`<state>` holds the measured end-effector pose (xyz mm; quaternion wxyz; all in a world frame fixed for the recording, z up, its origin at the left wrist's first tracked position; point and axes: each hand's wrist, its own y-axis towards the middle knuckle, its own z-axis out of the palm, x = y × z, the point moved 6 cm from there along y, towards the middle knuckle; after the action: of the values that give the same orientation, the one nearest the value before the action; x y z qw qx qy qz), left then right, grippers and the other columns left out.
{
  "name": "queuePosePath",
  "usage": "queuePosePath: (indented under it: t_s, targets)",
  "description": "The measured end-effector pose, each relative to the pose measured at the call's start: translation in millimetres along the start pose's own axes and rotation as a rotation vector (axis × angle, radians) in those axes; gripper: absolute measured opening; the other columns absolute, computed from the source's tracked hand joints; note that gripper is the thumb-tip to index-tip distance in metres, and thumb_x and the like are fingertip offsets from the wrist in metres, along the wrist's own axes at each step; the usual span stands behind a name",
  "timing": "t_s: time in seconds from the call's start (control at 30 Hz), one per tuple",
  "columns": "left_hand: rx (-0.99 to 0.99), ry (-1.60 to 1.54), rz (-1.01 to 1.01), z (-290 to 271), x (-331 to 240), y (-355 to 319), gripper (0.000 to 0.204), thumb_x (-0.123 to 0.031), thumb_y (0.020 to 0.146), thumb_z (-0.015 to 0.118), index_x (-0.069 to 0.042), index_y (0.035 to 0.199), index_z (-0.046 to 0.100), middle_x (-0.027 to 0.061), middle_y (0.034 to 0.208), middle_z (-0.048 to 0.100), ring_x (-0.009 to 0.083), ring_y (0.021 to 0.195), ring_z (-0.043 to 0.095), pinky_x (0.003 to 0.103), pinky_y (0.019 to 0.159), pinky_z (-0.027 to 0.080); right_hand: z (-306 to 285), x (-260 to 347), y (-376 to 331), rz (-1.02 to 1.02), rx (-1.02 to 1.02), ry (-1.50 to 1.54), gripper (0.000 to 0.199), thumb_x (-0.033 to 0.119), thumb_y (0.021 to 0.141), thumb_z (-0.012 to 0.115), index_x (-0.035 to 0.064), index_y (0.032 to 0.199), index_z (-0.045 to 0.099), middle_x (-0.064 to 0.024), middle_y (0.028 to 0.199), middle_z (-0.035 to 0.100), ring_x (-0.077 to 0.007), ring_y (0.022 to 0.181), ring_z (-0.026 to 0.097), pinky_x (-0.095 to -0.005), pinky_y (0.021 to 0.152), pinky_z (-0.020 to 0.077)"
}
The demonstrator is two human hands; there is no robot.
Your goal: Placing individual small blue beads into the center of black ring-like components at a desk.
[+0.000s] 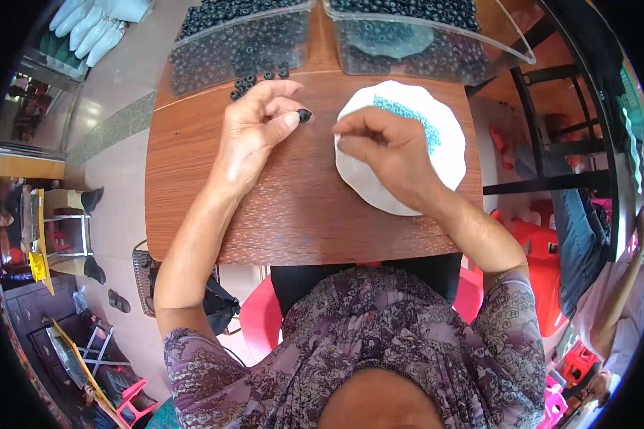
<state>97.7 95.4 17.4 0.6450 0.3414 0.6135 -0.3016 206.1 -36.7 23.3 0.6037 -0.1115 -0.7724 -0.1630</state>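
Observation:
My left hand (254, 129) pinches a small round black bead (304, 115) between thumb and forefinger, above the brown wooden table (293, 200). Close behind that hand lie several loose black beads (243, 84) with holes through them. My right hand (390, 139) hovers over the left side of a white scalloped plate (447, 171). Its thumb and fingertips are drawn together, and whatever they hold is too small or hidden to name. Tiny shiny blue pieces (431, 132) are spread over the plate's far part, partly covered by this hand.
Two clear plastic bins of black beads, a left bin (215, 68) and a right bin (408, 50), stand along the table's far edge. Red plastic stools (537, 250) and a seated person (587, 250) are at the right. Black metal frames (551, 182) stand beside the table.

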Motion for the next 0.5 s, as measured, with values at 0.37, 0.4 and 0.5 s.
queuePosePath:
  t_s: [0.37, 0.4, 0.5]
  targets:
    - [-0.093, -0.479, -0.190, 25, 9, -49, 0.029, -0.003, 0.083, 0.062, 0.005, 0.110, 0.053, 0.0068, 0.091, 0.065, 0.0101, 0.084, 0.059, 0.022, 0.077, 0.046, 13, 27, -6, -0.435, -0.049, -0.304, 0.019, -0.001, 0.073, 0.068, 0.0023, 0.091, 0.065, -0.0047, 0.084, 0.059, -0.0120, 0.072, 0.055, -0.0231, 0.060, 0.0439]
    - [-0.107, -0.507, -0.210, 27, 11, -53, 0.027, -0.004, 0.084, 0.062, 0.005, 0.108, 0.055, 0.0071, 0.090, 0.065, 0.0103, 0.082, 0.060, 0.022, 0.076, 0.047, 14, 28, -8, -0.442, -0.041, -0.299, 0.019, -0.001, 0.073, 0.068, 0.0023, 0.091, 0.065, -0.0047, 0.084, 0.059, -0.0120, 0.072, 0.055, -0.0231, 0.060, 0.0439]
    - [-0.111, -0.448, -0.230, 29, 11, -63, 0.023, -0.004, 0.084, 0.062, 0.005, 0.105, 0.058, 0.0072, 0.088, 0.066, 0.0098, 0.079, 0.060, 0.022, 0.074, 0.047, 17, 28, -13, -0.429, -0.039, -0.267, 0.018, -0.002, 0.073, 0.067, 0.0020, 0.090, 0.064, -0.0052, 0.085, 0.059, -0.0130, 0.072, 0.055, -0.0238, 0.059, 0.0442]
